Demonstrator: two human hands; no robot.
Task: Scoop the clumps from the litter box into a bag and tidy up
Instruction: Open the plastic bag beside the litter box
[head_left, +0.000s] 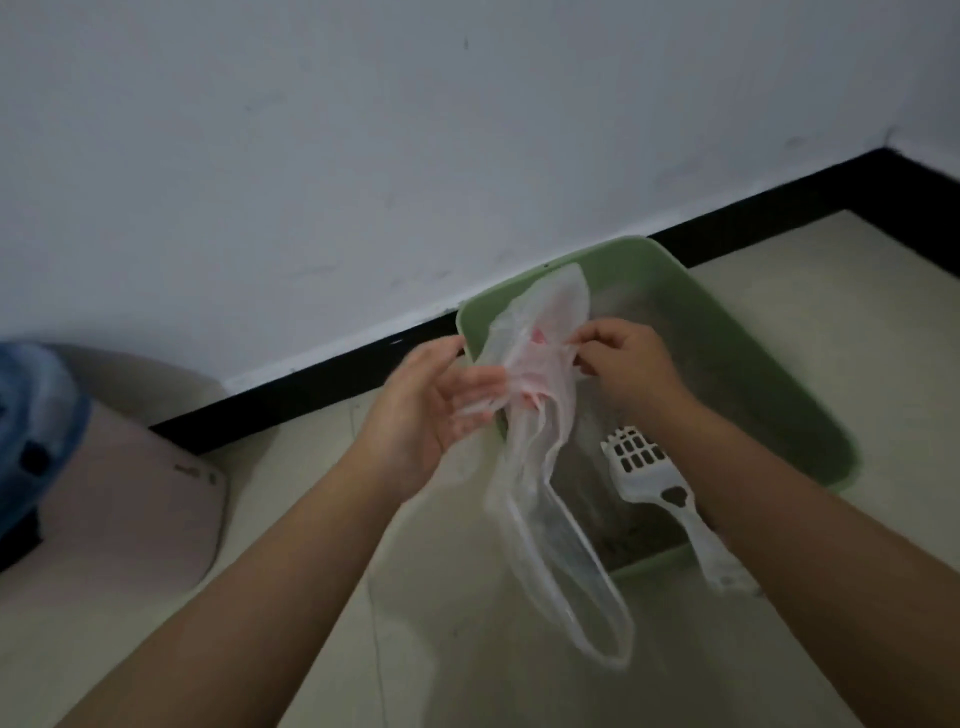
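A thin see-through plastic bag (540, 467) with faint red print hangs between my hands above the near-left corner of a green litter box (769, 374). My left hand (431, 410), palm up, holds a bunch of the bag's film in its fingers. My right hand (623, 364) pinches the film from the other side. A bag handle loop dangles low toward the floor. A white slotted scoop (654, 483) lies in the box, its handle resting over the near rim. Grey litter fills the box; clumps cannot be made out.
The box sits on pale floor tiles (519, 675) against a white wall with a black skirting board (779, 213). At the left stands a pinkish-beige appliance (130, 493) with a blue object (31, 415) on top.
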